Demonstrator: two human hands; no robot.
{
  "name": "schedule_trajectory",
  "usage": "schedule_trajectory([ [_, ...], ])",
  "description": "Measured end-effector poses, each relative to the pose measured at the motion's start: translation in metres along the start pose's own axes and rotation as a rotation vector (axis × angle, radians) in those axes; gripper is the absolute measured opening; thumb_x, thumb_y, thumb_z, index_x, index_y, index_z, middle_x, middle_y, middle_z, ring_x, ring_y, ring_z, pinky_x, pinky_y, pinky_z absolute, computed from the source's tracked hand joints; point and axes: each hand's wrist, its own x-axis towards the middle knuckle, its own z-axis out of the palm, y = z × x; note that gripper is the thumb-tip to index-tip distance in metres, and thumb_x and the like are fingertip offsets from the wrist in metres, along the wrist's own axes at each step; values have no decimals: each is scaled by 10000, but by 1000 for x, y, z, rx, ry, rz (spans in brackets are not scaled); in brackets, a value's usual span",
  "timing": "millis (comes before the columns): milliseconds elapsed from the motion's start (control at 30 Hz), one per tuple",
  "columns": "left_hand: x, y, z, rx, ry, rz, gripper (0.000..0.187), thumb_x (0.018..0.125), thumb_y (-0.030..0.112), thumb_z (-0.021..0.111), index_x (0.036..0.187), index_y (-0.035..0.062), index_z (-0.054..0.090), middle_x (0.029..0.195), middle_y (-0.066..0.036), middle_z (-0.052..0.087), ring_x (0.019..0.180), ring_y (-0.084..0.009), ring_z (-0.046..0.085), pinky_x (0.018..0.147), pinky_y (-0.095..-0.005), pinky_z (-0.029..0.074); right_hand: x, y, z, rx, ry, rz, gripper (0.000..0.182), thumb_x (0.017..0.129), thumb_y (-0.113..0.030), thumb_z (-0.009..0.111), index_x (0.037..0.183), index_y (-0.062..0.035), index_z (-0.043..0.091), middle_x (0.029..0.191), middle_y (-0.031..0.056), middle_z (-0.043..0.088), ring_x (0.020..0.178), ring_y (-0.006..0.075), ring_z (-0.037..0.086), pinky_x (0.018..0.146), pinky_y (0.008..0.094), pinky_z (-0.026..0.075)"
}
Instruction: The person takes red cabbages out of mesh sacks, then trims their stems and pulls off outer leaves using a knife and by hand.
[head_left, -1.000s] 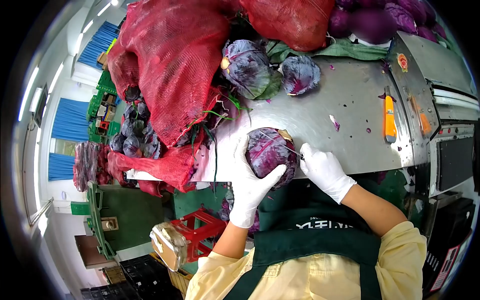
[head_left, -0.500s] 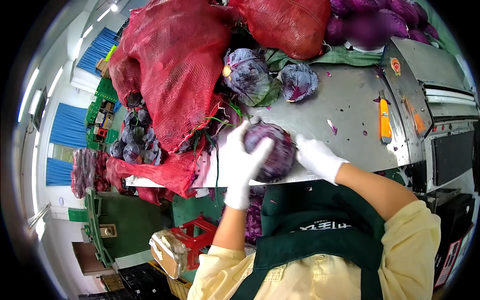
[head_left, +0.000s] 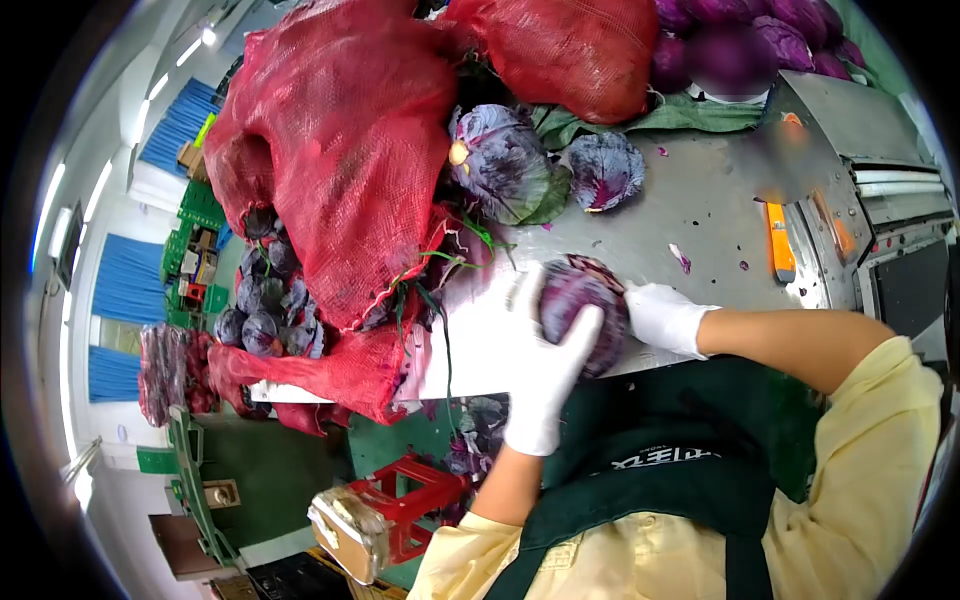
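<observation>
head view | looks steeply down, close; steel table (head_left: 700,200) ahead; fisheye edges

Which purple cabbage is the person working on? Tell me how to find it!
Find the shiny metal table below the big red net sacks. At its near edge, two white-gloved hands, the left hand and right hand, clasp one cabbage. The other cabbages lie untouched farther back or inside nets; only this one is held.

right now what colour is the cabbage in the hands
Deep purple cabbage, held between both white-gloved hands; it shows best in the head view.
</observation>
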Motion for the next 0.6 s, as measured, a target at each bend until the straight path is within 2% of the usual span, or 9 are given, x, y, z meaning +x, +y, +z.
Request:
schedule_trajectory([
  [67,13,-38,-24,-397,-26,-191,635,938,265,653,1472,32,399,1469,-131,446,1364,-238,412,1155,-364,300,15,-14,-11,51,0,7,373,855,-84,497,1196,44,574,983,331,668,939,471,668,823,527,531],
  [100,15,-67,-42,-377,-69,-273,624,970,262,602,1469,-33,371,1480,-183,444,1355,-263,443,1118,-363,370,29,-13,-10,44,-2,8,320,888,-123,494,1159,29,572,944,278,697,796,387,705,712,475,555],
  [133,7,-85,-51,-372,-38,-277,624,970,262,602,1469,-33,371,1480,-183,444,1355,-263,443,1118,-363,370,26,-20,-19,31,-8,-20,320,888,-123,494,1159,29,572,944,278,697,796,387,705,712,475,555],
  [200,-20,-116,-66,-597,-30,-404,639,1007,380,533,1531,96,303,1534,-140,368,1393,-262,393,1098,-433,398,9,-40,-36,818,23,244,268,919,-161,505,1117,14,546,872,157,692,621,237,652,559,387,529],
  [233,-29,-118,-60,-967,-92,-450,631,1003,412,539,1534,168,300,1528,-119,367,1387,-270,397,1067,-471,432,8,-38,-26,1085,19,198,212,959,-176,498,1093,-14,519,856,73,632,534,108,541,461,289,458],
  [333,-69,-110,-39,-1198,128,-516,671,951,393,636,1492,175,303,1488,-78,391,1342,-257,443,1036,-471,467,-34,-72,8,1297,17,114,432,1030,-408,491,1280,-56,474,853,84,641,546,84,544,442,250,437],
  [467,-55,-62,-22,-866,322,-511,571,921,341,697,1337,72,413,1303,-101,514,1199,-196,509,1020,-346,426,-11,-69,31,1198,344,11,484,1058,-410,439,1300,-3,537,880,13,614,621,66,554,467,244,443],
  [500,-42,-43,-16,-713,386,-444,363,966,282,647,1226,112,459,1087,-32,525,987,-145,516,929,-322,429,-2,-59,22,1170,351,-26,487,1055,-412,446,1290,2,549,883,20,616,627,68,551,468,248,443],
  [600,-7,-44,-4,-243,304,-129,499,947,231,648,1391,102,462,1287,-129,520,1186,-230,501,1047,-371,391,8,-42,-1,1036,382,63,510,1042,-430,457,1314,-4,529,904,92,650,523,133,564,440,278,459],
])
